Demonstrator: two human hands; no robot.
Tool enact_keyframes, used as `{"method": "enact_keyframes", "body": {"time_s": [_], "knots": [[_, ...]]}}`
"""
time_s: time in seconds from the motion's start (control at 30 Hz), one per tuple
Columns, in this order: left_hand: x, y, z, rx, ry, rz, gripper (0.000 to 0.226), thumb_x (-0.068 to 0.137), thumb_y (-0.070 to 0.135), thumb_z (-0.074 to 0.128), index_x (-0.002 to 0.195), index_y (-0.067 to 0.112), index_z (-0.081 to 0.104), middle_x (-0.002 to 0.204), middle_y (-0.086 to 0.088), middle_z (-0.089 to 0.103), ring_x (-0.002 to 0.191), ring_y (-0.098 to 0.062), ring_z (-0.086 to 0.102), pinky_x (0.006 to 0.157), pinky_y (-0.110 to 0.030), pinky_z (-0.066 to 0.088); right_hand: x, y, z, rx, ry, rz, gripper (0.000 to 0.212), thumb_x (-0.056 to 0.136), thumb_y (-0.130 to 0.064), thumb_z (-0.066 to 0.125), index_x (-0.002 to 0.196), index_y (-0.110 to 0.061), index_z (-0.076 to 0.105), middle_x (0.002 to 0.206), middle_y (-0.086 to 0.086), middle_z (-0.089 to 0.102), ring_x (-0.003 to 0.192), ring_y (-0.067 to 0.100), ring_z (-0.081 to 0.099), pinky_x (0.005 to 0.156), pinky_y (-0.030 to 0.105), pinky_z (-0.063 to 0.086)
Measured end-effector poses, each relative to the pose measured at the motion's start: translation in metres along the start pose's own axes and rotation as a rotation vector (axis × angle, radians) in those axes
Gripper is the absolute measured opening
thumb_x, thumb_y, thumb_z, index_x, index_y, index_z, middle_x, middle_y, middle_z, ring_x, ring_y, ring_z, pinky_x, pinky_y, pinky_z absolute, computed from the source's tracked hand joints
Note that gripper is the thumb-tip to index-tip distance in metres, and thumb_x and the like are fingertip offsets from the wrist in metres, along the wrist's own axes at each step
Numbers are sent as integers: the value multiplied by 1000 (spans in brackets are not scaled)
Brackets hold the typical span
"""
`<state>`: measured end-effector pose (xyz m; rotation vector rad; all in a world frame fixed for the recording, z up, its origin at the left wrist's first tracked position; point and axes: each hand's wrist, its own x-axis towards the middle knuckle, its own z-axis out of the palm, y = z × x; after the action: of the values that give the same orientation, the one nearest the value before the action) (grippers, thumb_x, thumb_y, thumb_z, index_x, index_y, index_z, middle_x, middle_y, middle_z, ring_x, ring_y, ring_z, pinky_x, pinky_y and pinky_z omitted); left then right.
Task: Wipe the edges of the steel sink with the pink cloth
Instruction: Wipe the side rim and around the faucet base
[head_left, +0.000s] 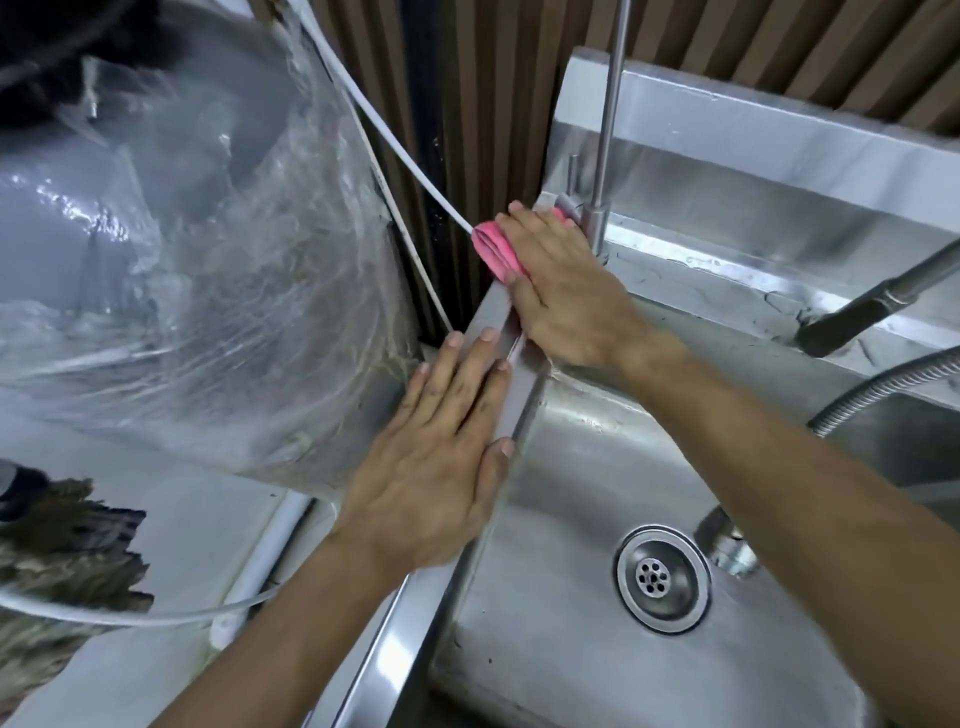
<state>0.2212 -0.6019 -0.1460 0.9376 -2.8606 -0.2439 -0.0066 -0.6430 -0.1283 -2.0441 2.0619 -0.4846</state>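
The right hand (563, 291) is lying flat, fingers straight, on the pink cloth (493, 252), pressing it onto the far left corner of the steel sink (545, 597) rim. The cloth is lying folded under the fingers; its bunched edge is showing beyond the fingers on the left side, and a small part is showing at the fingertips beside the faucet stem (602, 171). The left hand (441, 462) is resting flat on the left rim of the sink, fingers extended and together, nearer the person than the cloth and not touching it. The thumb is lying along the inner edge of the rim. A white hose (395, 150) is passing just beside the cloth. The drain (662, 578) is sitting in the basin floor.
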Motion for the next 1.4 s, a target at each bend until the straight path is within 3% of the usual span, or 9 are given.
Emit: {"method": "enact_keyframes", "body": {"time_s": [0.2,0.3,0.5,0.63,0.7,0.77,0.83,0.93,1.4], "knots": [[0,-2,-1,16,-45,2,63,109,43,21,165,14,16,174,0,4,161,-18,-3,129,-42,5,-11,-2,14,74,112,22,56,112,-36,37,164,-17,27,172,2,21,161,19,8,130,32,-8],[1,-2,-2,20,-52,-2,63,109,43,23,165,14,18,174,1,6,161,-18,-1,128,-41,4,-27,9,23,166,222,-47,49,110,-23,44,158,-15,42,165,2,39,158,19,23,132,43,11],[0,1,-4,-18,-36,-15,62,108,44,24,165,17,23,174,2,12,161,-16,3,129,-40,7,-44,10,16,262,378,-38,38,107,-10,52,143,-14,59,142,2,62,137,19,51,123,39,33],[17,9,-14,-20,27,-28,53,105,33,41,152,11,47,158,-5,44,148,-30,39,123,-49,31,-79,16,-28,432,726,84,38,111,-26,44,148,-22,51,139,9,61,117,40,63,98,63,52],[43,13,-15,-6,81,14,46,102,26,47,144,9,53,147,-8,52,138,-33,47,121,-50,33,-65,31,-59,245,871,31,42,112,-28,41,153,-19,44,151,12,53,137,41,52,118,62,37],[73,16,-15,-8,78,18,51,103,29,39,150,9,47,159,-10,41,150,-32,34,128,-49,21,-23,47,-84,-2,779,-14,48,114,-26,39,159,-11,35,164,9,38,156,32,26,131,42,4],[99,16,-11,-4,25,-18,61,106,35,25,161,10,29,173,-7,15,160,-26,9,130,-42,1,16,56,-86,-277,569,-41,54,115,-33,26,164,-13,19,172,7,20,161,28,10,130,38,-6],[115,14,0,38,-67,-69,61,110,40,15,166,17,7,174,1,-7,160,-18,-12,128,-38,-13,33,74,-72,-513,462,-69,57,113,-36,15,166,-15,12,175,5,10,162,26,4,131,42,-3],[106,13,-5,28,-106,-50,67,103,43,3,165,18,-2,174,2,-6,160,-17,-13,130,-38,-7,19,101,-118,-934,180,-319,65,111,-42,16,166,-12,4,173,11,1,161,33,3,131,46,1]]}}
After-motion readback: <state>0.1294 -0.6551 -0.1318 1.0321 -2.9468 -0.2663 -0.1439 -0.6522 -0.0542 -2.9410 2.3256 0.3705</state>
